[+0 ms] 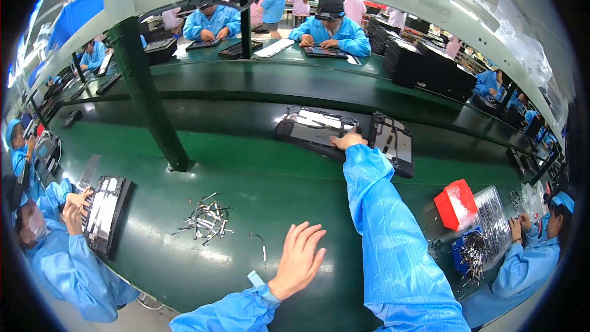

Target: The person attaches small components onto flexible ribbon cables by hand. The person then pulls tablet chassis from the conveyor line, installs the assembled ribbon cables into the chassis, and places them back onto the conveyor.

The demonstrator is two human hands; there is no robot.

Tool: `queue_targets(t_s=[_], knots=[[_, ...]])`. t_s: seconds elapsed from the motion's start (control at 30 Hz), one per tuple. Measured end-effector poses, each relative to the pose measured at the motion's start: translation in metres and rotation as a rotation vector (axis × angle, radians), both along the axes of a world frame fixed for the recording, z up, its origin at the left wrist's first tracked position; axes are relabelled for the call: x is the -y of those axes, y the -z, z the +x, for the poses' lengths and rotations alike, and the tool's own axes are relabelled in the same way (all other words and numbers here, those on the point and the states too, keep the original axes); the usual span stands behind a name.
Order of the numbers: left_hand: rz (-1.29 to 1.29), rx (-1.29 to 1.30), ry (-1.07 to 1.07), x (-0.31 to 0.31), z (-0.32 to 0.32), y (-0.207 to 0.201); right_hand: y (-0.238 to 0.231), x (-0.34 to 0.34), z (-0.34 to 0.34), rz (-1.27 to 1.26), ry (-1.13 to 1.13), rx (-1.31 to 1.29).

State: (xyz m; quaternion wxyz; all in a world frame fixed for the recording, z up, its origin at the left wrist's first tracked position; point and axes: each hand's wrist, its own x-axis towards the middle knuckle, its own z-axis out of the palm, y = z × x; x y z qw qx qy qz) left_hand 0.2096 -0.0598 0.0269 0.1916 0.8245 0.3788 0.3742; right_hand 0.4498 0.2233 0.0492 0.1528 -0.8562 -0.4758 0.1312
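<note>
My left hand [298, 261] hovers low over the green table with its fingers spread and nothing in them. Just beyond it lies a single thin cable [264, 252] with a white section. My right arm reaches far forward. There my right hand [349, 140] is closed on the near right edge of a flat black device casing [316, 126] with silver panels; the fingertips are partly hidden. Right beside that casing is a second black casing with grey panels [393, 141]. A loose heap of small cables [206, 220] rests left of my left hand.
A green post [147, 95] rises from the table at left. On the right stand a red bin [455, 204], a blue bin of small cables [472, 252] and clear trays [493, 224]. Co-workers sit at both sides and opposite; the left one handles a black casing [107, 212].
</note>
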Motion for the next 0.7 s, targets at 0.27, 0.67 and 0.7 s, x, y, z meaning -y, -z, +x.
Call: queue_targets(t_s=[0.27,0.67,0.7], knots=[[0.005,0.069,0.007,0.004,-0.001,0.001,0.006,-0.003,-0.023,0.192,-0.012,-0.23],[0.301,0.16,0.015,0.0,-0.009,-0.023,-0.047,-0.006,-0.029,0.709,-0.03,-1.164],[0.367,0.212,-0.07,0.004,-0.017,-0.032,-0.058,0.013,-0.022,0.585,-0.104,-1.266]])
